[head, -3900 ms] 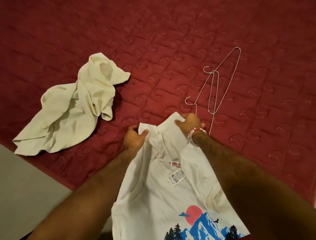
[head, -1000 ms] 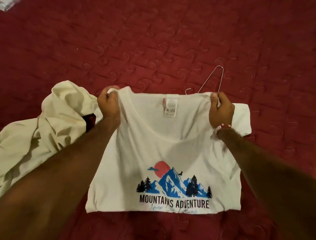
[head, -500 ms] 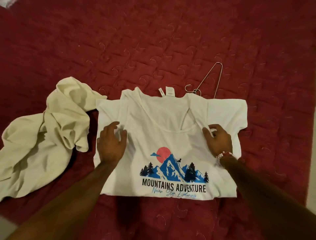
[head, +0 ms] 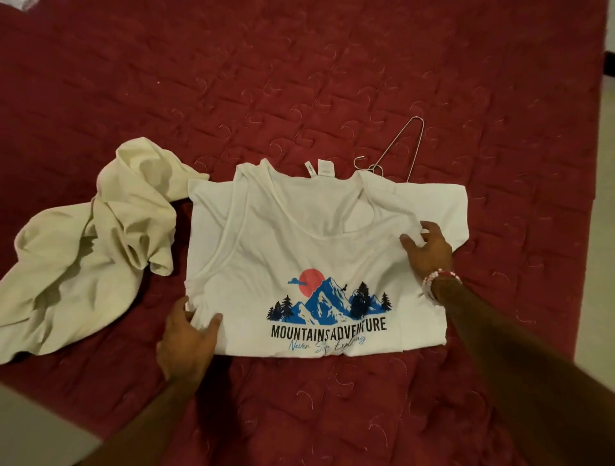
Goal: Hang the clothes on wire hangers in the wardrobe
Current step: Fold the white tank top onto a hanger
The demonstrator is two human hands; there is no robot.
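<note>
Red quilted bedspread (head: 299,83) covers the bed, with pale floor (head: 595,233) at its right. On it a white T-shirt (head: 299,239) lies flat, collar pointing away, printed "MOUNTAINS ADVENTURE"; its neck label (head: 324,170) is unreadable. The left hand (head: 186,336) pinches its side edge and the right hand (head: 429,252) pinches fabric near the sleeve. Wire hangers (head: 416,151) poke out beyond the shoulder. A cream garment (head: 83,266) lies crumpled to the left.

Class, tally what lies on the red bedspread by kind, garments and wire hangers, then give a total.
Garments: 2, the white printed T-shirt and the crumpled cream garment.
Wire hangers: 1 showing, partly under the T-shirt.
Total: 3. A white scrap at the top-left edge is too cut off to count.
</note>
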